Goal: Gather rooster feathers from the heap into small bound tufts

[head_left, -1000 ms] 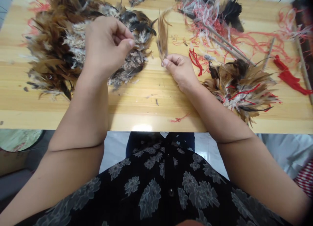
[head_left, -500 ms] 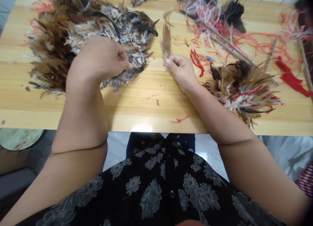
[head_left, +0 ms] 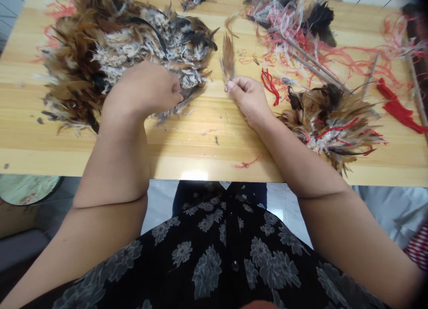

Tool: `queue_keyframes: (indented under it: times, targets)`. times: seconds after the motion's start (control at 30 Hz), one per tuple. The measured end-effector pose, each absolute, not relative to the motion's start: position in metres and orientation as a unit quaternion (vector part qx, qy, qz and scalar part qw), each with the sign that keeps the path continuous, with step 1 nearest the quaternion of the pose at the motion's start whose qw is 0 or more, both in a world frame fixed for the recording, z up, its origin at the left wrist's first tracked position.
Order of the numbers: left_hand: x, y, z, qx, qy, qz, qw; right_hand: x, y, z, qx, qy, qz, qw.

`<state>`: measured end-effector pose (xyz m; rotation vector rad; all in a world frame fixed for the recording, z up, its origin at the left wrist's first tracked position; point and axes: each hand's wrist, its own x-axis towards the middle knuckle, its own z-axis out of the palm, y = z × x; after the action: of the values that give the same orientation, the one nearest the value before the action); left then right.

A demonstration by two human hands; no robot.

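My right hand (head_left: 248,96) pinches the quill ends of a small bunch of brown feathers (head_left: 228,59), which stands upright above its fingertips. My left hand (head_left: 144,91) is closed in a pinch at the near edge of a big heap of loose brown, white and black feathers (head_left: 110,46); its fingertips are buried in the feathers, so what they grip is hidden. Both hands rest on a pale wooden table (head_left: 207,139).
A tied feather bundle with red string (head_left: 331,119) lies right of my right hand. Red and white strings with thin sticks (head_left: 301,37) clutter the far right. A red tassel (head_left: 399,108) lies near the right edge. The table's near edge runs just before my body.
My left hand has come down from above the heap to its near edge, fingers pinching into the feathers. My right hand and its feather bunch have barely moved.
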<state>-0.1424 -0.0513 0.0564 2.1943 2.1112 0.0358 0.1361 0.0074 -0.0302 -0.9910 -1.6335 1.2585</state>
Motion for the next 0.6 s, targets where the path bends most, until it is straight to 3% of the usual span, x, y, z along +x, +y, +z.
queue_keyframes:
  times: [0.27,0.47,0.6]
  targets:
    - [-0.151,-0.052,0.055,0.718,0.621,0.285,0.133,0.136,0.009,-0.033,-0.393,-0.647,0.497,0.424]
    - [-0.115,-0.042,0.031,0.636,0.551,0.419,0.34,0.134,0.005,-0.031,-0.394,-0.638,0.502,0.431]
    - [-0.092,-0.04,0.02,0.583,0.515,0.474,0.413,0.129,0.0,-0.028,-0.405,-0.623,0.513,0.43]
